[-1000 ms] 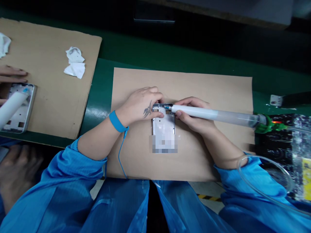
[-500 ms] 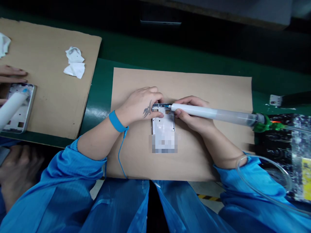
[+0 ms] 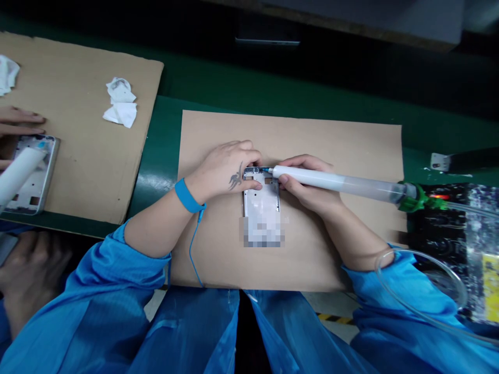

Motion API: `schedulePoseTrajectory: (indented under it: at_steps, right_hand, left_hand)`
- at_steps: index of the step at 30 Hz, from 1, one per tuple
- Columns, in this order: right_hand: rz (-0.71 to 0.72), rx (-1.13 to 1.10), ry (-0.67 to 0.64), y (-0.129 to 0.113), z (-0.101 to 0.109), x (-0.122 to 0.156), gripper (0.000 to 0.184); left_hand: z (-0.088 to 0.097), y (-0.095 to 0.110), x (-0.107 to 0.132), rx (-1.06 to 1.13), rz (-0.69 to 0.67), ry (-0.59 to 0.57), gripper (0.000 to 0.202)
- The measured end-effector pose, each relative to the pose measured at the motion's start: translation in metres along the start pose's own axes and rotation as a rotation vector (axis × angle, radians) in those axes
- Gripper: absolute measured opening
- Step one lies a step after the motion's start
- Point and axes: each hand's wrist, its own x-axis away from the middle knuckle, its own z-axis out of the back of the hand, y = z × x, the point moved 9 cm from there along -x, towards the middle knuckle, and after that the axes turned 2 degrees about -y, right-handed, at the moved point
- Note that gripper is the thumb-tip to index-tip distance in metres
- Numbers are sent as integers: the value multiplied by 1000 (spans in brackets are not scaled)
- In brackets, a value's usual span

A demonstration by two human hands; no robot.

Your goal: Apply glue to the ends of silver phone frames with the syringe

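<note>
A white phone frame (image 3: 261, 205) lies on a brown cardboard sheet (image 3: 331, 140) in the middle of the view. My left hand (image 3: 224, 169) rests on the frame's top left corner, fingers curled down on it and holding it in place. My right hand (image 3: 307, 189) is closed round a long white syringe dispenser (image 3: 343, 184) lying almost level. The dispenser's blue tip touches the frame's top edge. A green fitting (image 3: 409, 196) at its rear joins a clear hose (image 3: 421, 306). A blue wrist strap (image 3: 187, 195) with a cord is on my left wrist.
Another person's hands (image 3: 19, 122) work at the far left on a second cardboard sheet (image 3: 78, 145), with another phone frame (image 3: 31, 174) and a white dispenser (image 3: 15, 174). Crumpled white wipes (image 3: 120, 101) lie there. A green bench top (image 3: 163, 150) runs beneath. Dark equipment (image 3: 452, 223) stands at the right.
The dispenser tip has crept a little to the left along the frame's top edge. My left hand has stayed on the frame.
</note>
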Motion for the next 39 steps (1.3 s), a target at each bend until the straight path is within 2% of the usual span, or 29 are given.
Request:
schedulePoseTrajectory:
  at_steps: [11, 20, 27, 35, 39]
  right_hand:
    - [54, 72, -7, -11, -2, -2, 35]
    - [22, 72, -1, -9, -3, -3, 41]
    - [-50, 18, -7, -3, -2, -2, 39]
    - [-48, -30, -6, -2, -7, -4, 35]
    - [-37, -192, 27, 8, -1, 3, 40]
  left_hand:
    - [-1, -2, 0, 3, -6, 12, 42]
    - [-1, -2, 0, 6, -13, 2, 45]
    - [-1, -3, 1, -3, -8, -15, 48]
    - [-1, -8, 6, 8, -10, -1, 51]
    - [0, -8, 6, 38, -32, 13, 55]
